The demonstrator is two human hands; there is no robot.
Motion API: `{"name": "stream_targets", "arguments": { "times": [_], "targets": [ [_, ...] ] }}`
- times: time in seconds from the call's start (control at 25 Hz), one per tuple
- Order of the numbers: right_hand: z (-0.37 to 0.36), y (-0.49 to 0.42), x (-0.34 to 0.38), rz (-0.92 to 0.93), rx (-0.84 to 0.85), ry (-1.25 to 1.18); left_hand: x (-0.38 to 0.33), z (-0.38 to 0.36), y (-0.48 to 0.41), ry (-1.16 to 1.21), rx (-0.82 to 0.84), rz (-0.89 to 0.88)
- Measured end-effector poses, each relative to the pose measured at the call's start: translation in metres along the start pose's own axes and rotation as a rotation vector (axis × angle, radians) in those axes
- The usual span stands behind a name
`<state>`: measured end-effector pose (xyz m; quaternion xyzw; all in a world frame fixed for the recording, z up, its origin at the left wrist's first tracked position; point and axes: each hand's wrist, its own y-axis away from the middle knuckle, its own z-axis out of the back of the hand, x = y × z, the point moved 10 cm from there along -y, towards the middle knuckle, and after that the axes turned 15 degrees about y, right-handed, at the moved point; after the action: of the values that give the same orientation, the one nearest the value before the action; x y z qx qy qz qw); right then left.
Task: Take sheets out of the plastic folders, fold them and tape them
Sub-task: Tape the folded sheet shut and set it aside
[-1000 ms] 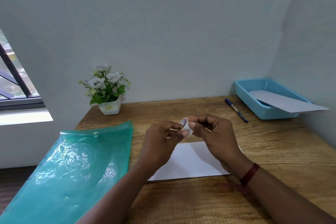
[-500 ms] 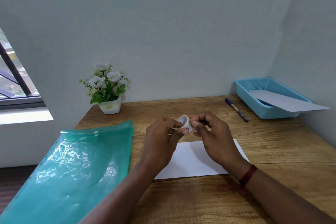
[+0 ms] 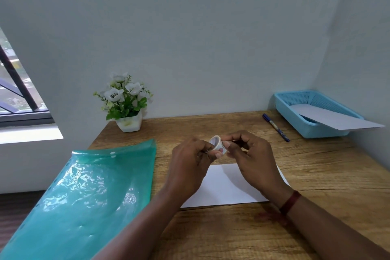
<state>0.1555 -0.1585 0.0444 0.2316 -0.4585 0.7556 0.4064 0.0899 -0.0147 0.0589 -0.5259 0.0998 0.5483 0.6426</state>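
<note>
"What are the hands up to?"

"Both are raised over the wooden table (image 3: 327, 175), with a small tape roll (image 3: 217, 145) held between them. The left hand (image 3: 190, 162) has its fingers curled round the roll's left side. The right hand (image 3: 253, 160) pinches the right side between thumb and forefinger."

"And the paper?"

"A white sheet (image 3: 228, 188) lies flat on the table right under the hands. The green plastic folder (image 3: 84, 196) lies to its left, hanging off the near left edge."

"Anything else about?"

"Far right there's a blue basket (image 3: 295, 120), with another sheet (image 3: 337, 120) jutting over its rim. A pen (image 3: 275, 127) lies just left of it. A pot of white flowers (image 3: 126, 103) stands far left, by the wall."
</note>
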Motion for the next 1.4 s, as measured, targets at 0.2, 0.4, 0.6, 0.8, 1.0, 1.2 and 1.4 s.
{"name": "stream_targets", "arguments": {
  "times": [0.2,0.4,0.6,0.8,1.0,1.2,1.4],
  "targets": [
    [0.008,0.006,0.028,0.246,-0.119,0.283,0.000,-0.003,0.000,-0.069,0.021,-0.002],
    [0.011,0.005,0.031,0.267,-0.118,0.248,0.002,0.004,-0.002,-0.067,-0.016,-0.023],
    [0.010,0.001,0.019,0.117,-0.060,0.138,0.002,0.001,-0.001,-0.062,0.023,0.027],
    [0.002,0.001,0.005,-0.080,0.060,-0.097,0.005,0.006,-0.002,-0.056,-0.010,0.024],
    [-0.002,0.001,-0.007,-0.210,0.092,-0.248,0.011,-0.004,-0.002,0.039,0.084,0.089],
    [-0.002,0.002,-0.008,-0.215,0.093,-0.273,0.010,-0.009,-0.002,0.047,0.126,0.062],
    [-0.003,0.002,-0.009,-0.226,0.092,-0.331,0.014,-0.008,-0.001,0.118,0.097,0.154]
  ]
}}
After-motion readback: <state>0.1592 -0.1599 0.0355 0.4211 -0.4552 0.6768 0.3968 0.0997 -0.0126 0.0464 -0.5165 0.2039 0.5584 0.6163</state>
